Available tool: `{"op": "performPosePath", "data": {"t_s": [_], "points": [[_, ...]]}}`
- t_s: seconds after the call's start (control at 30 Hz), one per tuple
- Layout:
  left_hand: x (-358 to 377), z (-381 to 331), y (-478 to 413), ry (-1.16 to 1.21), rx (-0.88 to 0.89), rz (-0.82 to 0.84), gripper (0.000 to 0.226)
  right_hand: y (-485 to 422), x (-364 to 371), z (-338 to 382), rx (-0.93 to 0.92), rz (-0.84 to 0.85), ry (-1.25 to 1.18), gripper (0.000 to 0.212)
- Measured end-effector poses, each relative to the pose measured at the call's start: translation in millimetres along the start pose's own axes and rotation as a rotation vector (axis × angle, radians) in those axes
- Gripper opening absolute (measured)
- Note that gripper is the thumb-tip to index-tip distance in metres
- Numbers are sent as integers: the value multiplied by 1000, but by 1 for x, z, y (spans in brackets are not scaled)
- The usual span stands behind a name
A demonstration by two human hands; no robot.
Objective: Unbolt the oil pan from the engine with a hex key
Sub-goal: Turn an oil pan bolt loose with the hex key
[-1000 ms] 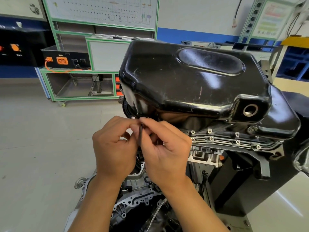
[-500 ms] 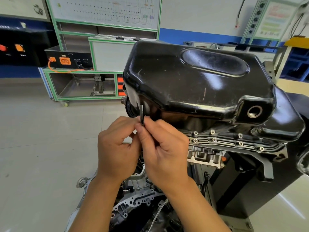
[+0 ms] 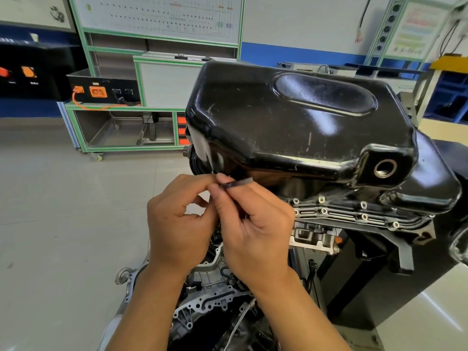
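Pinching hex key, right hand curled.

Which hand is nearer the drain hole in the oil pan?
Right. The right hand, pinching the hex key, sits lower left of the drain hole; the left hand is farther left, beyond it.

A black oil pan fills the centre and right of the frame, its threaded drain hole facing the camera at right. Flange bolts line its lower edge on the engine, which runs down to the bottom centre. Just below the pan's left corner, the right hand pinches a short dark hex key lying roughly level. The left hand curls its forefinger to the key's left end; whether it grips is unclear. A green-framed trolley with an orange connector stands at upper left.
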State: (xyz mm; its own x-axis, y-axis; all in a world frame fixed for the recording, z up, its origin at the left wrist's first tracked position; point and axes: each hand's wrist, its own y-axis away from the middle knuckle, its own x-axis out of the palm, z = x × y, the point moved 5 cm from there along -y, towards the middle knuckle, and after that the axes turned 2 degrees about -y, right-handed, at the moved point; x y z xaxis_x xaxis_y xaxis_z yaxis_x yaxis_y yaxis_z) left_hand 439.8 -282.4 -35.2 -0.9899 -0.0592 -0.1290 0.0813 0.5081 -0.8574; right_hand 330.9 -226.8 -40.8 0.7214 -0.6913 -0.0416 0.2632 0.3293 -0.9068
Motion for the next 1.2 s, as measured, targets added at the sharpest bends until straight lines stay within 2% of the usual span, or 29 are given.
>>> {"op": "performPosePath", "data": {"t_s": [0.1, 0.23, 0.33, 0.43, 0.53, 0.7, 0.87, 0.97, 1.07, 1.17, 1.2], "points": [[1, -1, -2, -6, 28, 99, 15, -3, 4, 0, 13, 59, -11, 18], [-3, 2, -2, -39, 10, 49, 16, -1, 10, 1, 79, 158, -12, 31], [-4, 7, 0, -26, -11, 14, 10, -1, 6, 1, 67, 80, -7, 27], [0, 6, 0, -35, -14, -6, 26, -3, 1, 3, 20, -4, 0, 20], [1, 1, 0, -23, 9, -46, 19, -2, 1, 4, 22, -5, -43, 13], [2, 7, -1, 7, -97, 42, 29, -2, 7, 0, 92, 107, -113, 17], [12, 29, 7, -30, -247, 123, 17, 3, 17, 0, 136, 258, -96, 32], [18, 33, 8, -20, -282, 156, 18, 3, 18, 1, 140, 296, -35, 38], [16, 24, 2, -99, -222, 136, 30, -1, 14, 0, 174, 257, -17, 39], [15, 20, 1, -131, -190, 126, 47, -7, 9, 1, 156, 142, -56, 29], [14, 19, 2, -122, -175, 117, 44, -8, 8, 1, 133, 102, -61, 25]]}}
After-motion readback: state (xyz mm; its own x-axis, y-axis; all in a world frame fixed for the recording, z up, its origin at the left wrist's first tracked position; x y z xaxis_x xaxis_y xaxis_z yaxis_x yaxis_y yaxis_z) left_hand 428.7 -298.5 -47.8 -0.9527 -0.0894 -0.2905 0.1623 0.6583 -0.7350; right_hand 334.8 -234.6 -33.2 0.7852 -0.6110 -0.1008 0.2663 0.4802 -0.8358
